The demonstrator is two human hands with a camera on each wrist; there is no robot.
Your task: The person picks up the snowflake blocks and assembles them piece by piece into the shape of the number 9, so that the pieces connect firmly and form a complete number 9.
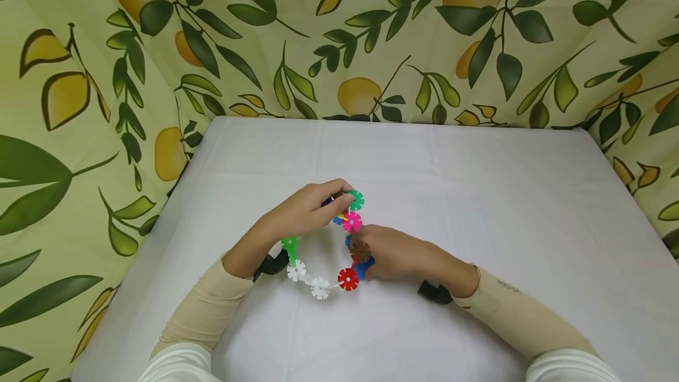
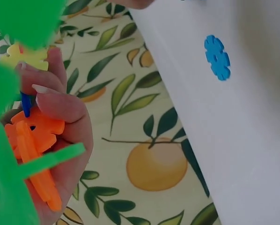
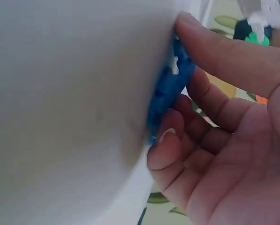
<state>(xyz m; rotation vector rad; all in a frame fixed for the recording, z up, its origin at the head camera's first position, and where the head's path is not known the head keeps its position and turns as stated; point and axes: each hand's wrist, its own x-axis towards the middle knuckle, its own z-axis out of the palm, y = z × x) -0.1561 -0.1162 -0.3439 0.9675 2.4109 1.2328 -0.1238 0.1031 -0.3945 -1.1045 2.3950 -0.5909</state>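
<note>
My left hand (image 1: 305, 208) holds a looped chain of interlocked notched plastic discs. Near its fingertips are a green disc (image 1: 356, 200) and a pink disc (image 1: 352, 221). A brown disc (image 1: 361, 250), a red disc (image 1: 348, 279) and white discs (image 1: 320, 288) hang lower on the loop. Orange discs (image 2: 39, 133) lie against the left palm. My right hand (image 1: 395, 252), partly behind the loop, grips a blue notched disc (image 3: 170, 91) at the tabletop, thumb on one edge and fingertips on the other. The left wrist view shows a blue disc (image 2: 217, 57) flat on the table.
A white cloth covers the table (image 1: 451, 181). Leaf-and-fruit patterned curtains (image 1: 361, 34) stand along its back and sides. Dark wrist straps (image 1: 435, 292) are on both forearms.
</note>
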